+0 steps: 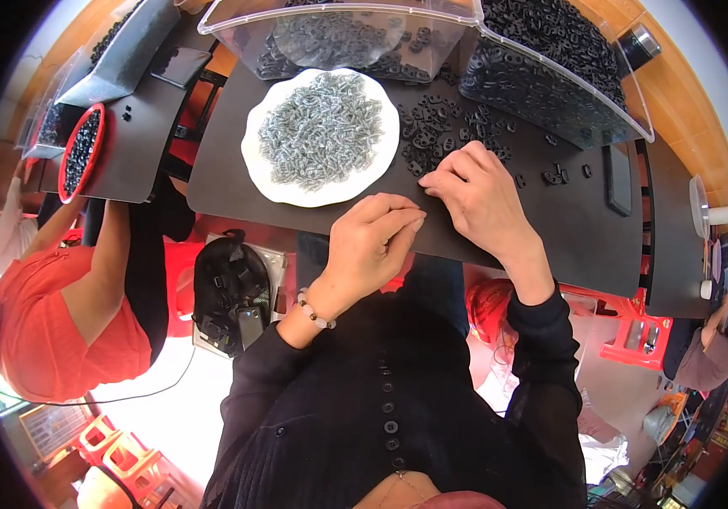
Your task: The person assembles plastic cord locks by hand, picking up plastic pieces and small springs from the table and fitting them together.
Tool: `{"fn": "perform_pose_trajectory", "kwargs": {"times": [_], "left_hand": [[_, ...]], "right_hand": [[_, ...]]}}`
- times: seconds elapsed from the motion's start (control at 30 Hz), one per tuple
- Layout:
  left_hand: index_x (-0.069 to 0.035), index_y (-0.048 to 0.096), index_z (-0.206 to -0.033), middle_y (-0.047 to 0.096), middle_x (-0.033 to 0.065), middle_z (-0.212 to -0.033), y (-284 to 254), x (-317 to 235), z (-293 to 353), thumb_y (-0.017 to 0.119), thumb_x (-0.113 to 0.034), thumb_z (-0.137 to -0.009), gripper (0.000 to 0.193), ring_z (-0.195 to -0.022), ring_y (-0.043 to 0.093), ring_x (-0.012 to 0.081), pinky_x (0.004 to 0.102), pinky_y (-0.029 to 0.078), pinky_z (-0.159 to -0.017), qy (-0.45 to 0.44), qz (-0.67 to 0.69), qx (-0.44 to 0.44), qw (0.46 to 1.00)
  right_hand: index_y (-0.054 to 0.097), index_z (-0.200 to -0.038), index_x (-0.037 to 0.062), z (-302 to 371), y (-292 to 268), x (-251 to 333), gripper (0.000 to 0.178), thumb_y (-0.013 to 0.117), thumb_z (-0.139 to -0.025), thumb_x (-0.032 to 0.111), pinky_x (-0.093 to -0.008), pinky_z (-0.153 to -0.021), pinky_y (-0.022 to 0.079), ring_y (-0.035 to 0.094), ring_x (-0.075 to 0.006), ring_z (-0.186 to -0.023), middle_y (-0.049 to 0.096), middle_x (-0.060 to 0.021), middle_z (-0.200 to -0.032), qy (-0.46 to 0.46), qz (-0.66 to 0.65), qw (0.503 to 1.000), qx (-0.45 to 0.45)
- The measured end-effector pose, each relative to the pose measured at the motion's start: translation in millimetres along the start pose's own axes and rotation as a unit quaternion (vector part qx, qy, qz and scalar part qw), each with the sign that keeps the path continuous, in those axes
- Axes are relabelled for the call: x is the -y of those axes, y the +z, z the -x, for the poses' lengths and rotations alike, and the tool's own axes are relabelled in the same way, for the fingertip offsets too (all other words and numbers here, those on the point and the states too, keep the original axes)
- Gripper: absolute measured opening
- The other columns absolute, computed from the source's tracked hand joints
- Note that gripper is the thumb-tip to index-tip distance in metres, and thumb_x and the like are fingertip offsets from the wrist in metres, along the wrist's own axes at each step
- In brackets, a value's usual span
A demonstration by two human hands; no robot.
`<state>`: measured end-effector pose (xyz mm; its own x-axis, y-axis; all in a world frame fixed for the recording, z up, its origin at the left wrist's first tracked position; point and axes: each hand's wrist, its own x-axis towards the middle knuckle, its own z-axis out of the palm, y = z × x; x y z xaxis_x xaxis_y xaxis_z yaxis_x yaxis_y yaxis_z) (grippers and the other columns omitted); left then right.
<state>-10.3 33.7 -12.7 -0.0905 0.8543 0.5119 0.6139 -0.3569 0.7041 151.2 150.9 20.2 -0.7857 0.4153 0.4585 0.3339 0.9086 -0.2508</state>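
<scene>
My left hand (pixel 370 242) is over the near edge of the dark table (pixel 296 222), thumb and forefinger pinched together. Whatever lies between those fingertips is too small to make out. Beside it, my right hand (pixel 478 204) is also closed in a pinch, its fingertips low over the tabletop; a dark speck shows there, but I cannot tell what it is. Just beyond the right hand spreads a loose pile of small black plastic pieces with holes (pixel 432 127). A white scalloped plate (pixel 253 174) heaped with small silvery screw-like parts (pixel 320 131) stands left of the pile.
Two clear plastic bins, one at the back (pixel 237 47) and one at back right (pixel 550 110), hold many black pieces. A dark phone-like slab (pixel 617 180) lies at the right. On the left table is a red-rimmed basket (pixel 65 182); a person in red (pixel 67 331) sits near it.
</scene>
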Motion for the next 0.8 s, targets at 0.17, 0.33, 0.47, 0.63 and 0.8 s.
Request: {"fn": "perform_pose_trajectory", "kwargs": {"times": [0.17, 0.33, 0.47, 0.63, 0.8], "left_hand": [[-0.003, 0.071, -0.092, 0.068, 0.0070, -0.093, -3, -3, 1, 0.070, -0.001, -0.081, 0.012, -0.079, 0.066, 0.0242, 0.0323, 0.052, -0.066, -0.037, 0.030, 0.003, 0.999], [-0.001, 0.071, -0.094, 0.067, 0.0097, -0.093, -4, -2, 0, 0.070, 0.000, -0.083, 0.011, -0.074, 0.066, 0.0240, 0.0311, 0.052, -0.063, -0.053, 0.066, 0.003, 0.996], [-0.002, 0.071, -0.094, 0.067, 0.0092, -0.093, -3, -5, -1, 0.070, -0.001, -0.083, 0.011, -0.074, 0.066, 0.0248, 0.0317, 0.052, -0.064, -0.069, 0.054, 0.005, 0.996], [-0.001, 0.073, -0.097, 0.068, 0.0083, -0.096, -2, -4, -1, 0.070, 0.000, -0.085, 0.012, -0.070, 0.062, 0.0150, 0.0251, 0.049, -0.058, -0.071, 0.026, 0.012, 0.997], [-0.001, 0.073, -0.097, 0.068, 0.0085, -0.096, -2, -1, 0, 0.070, 0.000, -0.085, 0.012, -0.072, 0.064, 0.0164, 0.0256, 0.049, -0.058, -0.059, 0.027, 0.007, 0.998]], "right_hand": [[0.064, -0.088, 0.0090, 0, 1, 2, 0.012, 0.070, -0.078, 0.006, -0.0358, -0.077, 0.047, 0.052, -0.0246, -0.089, 0.055, -0.0038, -0.085, 0.032, 0.010, 0.999, 0.009], [0.062, -0.090, 0.0078, -3, 3, 2, 0.014, 0.070, -0.079, 0.006, -0.0363, -0.078, 0.048, 0.052, -0.0260, -0.091, 0.054, -0.0061, -0.091, 0.023, 0.038, 0.999, 0.002], [0.062, -0.090, 0.0073, -7, 5, 3, 0.013, 0.069, -0.079, 0.006, -0.0361, -0.079, 0.048, 0.052, -0.0259, -0.092, 0.054, -0.0059, -0.091, 0.018, 0.044, 0.999, 0.001], [0.066, -0.091, 0.0074, -3, 1, -2, 0.013, 0.069, -0.079, 0.005, -0.0360, -0.079, 0.047, 0.054, -0.0249, -0.090, 0.058, -0.0045, -0.087, 0.022, 0.010, 1.000, 0.007], [0.069, -0.094, 0.0085, 2, -9, -10, 0.018, 0.069, -0.077, 0.004, -0.0361, -0.078, 0.047, 0.055, -0.0249, -0.089, 0.060, -0.0039, -0.086, 0.034, 0.036, 0.999, 0.017]]}}
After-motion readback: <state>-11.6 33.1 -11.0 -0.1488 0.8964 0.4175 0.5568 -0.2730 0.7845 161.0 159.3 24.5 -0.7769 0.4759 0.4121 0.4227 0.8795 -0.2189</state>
